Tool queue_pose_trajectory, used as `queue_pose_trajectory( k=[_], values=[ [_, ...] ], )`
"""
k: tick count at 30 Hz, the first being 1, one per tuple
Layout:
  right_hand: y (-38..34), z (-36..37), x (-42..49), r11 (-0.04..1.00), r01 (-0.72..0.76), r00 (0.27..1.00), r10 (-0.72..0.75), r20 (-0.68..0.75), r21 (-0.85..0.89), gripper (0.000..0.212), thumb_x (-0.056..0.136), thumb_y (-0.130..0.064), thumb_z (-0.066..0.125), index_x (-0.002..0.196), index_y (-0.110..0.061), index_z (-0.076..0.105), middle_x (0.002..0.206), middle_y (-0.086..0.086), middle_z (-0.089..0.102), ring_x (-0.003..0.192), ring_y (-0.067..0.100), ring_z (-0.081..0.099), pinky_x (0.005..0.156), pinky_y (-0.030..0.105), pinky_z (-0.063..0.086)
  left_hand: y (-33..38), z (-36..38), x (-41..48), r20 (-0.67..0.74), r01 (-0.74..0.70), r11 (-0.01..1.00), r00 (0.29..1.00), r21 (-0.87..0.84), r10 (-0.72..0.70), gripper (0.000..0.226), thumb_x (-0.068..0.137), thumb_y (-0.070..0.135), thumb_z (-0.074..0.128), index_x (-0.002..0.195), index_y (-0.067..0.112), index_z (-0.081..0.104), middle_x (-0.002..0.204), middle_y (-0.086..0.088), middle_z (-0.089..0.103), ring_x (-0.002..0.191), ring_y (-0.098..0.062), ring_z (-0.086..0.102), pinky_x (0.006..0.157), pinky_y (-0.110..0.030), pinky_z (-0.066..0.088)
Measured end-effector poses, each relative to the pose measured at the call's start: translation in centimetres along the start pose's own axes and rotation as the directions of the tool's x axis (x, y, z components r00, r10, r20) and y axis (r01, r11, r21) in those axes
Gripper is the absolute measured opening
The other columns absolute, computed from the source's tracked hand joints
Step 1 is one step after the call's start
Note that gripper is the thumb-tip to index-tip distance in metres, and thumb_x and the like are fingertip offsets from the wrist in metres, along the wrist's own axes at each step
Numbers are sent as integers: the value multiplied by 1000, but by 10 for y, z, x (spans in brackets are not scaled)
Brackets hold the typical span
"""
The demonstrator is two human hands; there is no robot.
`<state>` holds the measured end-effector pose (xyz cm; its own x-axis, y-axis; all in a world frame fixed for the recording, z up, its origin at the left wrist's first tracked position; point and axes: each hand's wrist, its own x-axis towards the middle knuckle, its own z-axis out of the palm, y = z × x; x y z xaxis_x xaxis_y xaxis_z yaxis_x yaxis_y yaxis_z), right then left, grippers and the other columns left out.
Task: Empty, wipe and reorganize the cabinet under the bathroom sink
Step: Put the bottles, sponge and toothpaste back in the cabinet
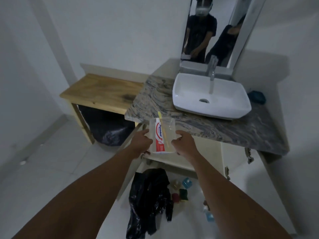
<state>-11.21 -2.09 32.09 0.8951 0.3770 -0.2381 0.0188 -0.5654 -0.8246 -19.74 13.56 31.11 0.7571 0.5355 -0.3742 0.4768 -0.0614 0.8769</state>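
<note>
Grip both sides: L hand point(143, 144) & R hand point(184, 144) pinch clear rectangular plastic tub point(170, 123) w/ red-white toothpaste tube point(159, 137), long axis pointing away twd nearby grey marbled countertop point(224, 130).

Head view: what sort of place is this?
Most likely a home bathroom: a white basin with a tap sits on a stone-patterned counter below a mirror, and the left hand and right hand hold a clear tub with toothpaste and a toothbrush.
</note>
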Motion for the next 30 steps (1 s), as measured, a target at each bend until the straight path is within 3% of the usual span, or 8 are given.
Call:
queue_pose_trajectory(
  k=[3, 6, 9, 12, 17, 21, 27, 30],
  values=[
    [-29, 0, 6, 1000, 14, 996, -15, 84, 10, 60, 80, -9, 59, 135, -31, 49, 90, 7, 67, 61, 18, 57, 51, 27, 45, 13, -17, 8, -48, -37, 999, 998, -30, 35, 49, 93, -1, 51, 139, 16, 54, 98, -8, 68, 69, -19, 66, 48, -28, 53],
    [-42, 7, 20, 995, -48, 987, 34, 159, 84, 67, 83, 4, 51, 142, -27, 44, 86, 17, 68, 50, 21, 52, 44, 26, 43, 16, -31, 25, -92, -54, 996, 995, -65, 48, 44, 93, -4, 51, 134, 11, 58, 101, -7, 67, 76, -25, 68, 51, -32, 54],
    [-50, 19, 37, 983, -91, 989, 70, 129, 158, 39, 84, 15, 44, 102, -12, 64, 67, 13, 56, 44, 21, 46, 47, 26, 41, 18, -42, 49, -96, -62, 992, 994, -109, 51, 51, 89, -10, 54, 137, 6, 54, 99, -7, 64, 73, -24, 66, 50, -31, 57],
    [-56, 39, 67, 959, -152, 988, 145, 48, 237, 27, 84, 15, 51, 68, -6, 55, 64, 13, 53, 51, 24, 51, 58, 33, 48, 20, -55, 86, -55, -55, 989, 997, -139, 48, 58, 85, -13, 59, 140, 5, 51, 98, -8, 66, 75, -21, 68, 50, -28, 56],
    [-55, 80, 141, 920, -250, 961, 274, -38, 303, 14, 85, 11, 57, 87, 1, 67, 87, 20, 66, 56, 22, 60, 54, 29, 53, 16, -71, 165, 3, -23, 984, 1000, -178, 24, 65, 80, -15, 62, 141, 2, 48, 119, -13, 63, 93, -29, 70, 62, -36, 62],
    [-51, 111, 185, 872, -314, 925, 370, -86, 375, 21, 88, 10, 54, 101, 0, 66, 97, 21, 65, 60, 22, 60, 49, 25, 51, 0, -76, 223, 9, 1, 985, 1000, -173, 0, 63, 80, -12, 65, 139, 1, 50, 119, -16, 64, 89, -31, 70, 69, -43, 62],
    [-50, 143, 219, 815, -349, 890, 443, -110, 462, 21, 89, 8, 57, 105, -2, 66, 84, 20, 64, 52, 19, 52, 39, 19, 41, -12, -79, 275, 35, 83, 978, 996, -191, -78, 48, 84, -14, 60, 130, -2, 52, 113, -19, 65, 84, -33, 71, 75, -52, 60],
    [-50, 150, 229, 800, -354, 873, 468, -135, 484, 18, 88, 8, 58, 95, -7, 66, 79, 18, 63, 53, 21, 51, 46, 24, 43, -14, -79, 292, 61, 102, 974, 994, -200, -92, 51, 84, -16, 58, 132, 0, 52, 111, -17, 64, 85, -30, 69, 77, -55, 59]
  ],
)
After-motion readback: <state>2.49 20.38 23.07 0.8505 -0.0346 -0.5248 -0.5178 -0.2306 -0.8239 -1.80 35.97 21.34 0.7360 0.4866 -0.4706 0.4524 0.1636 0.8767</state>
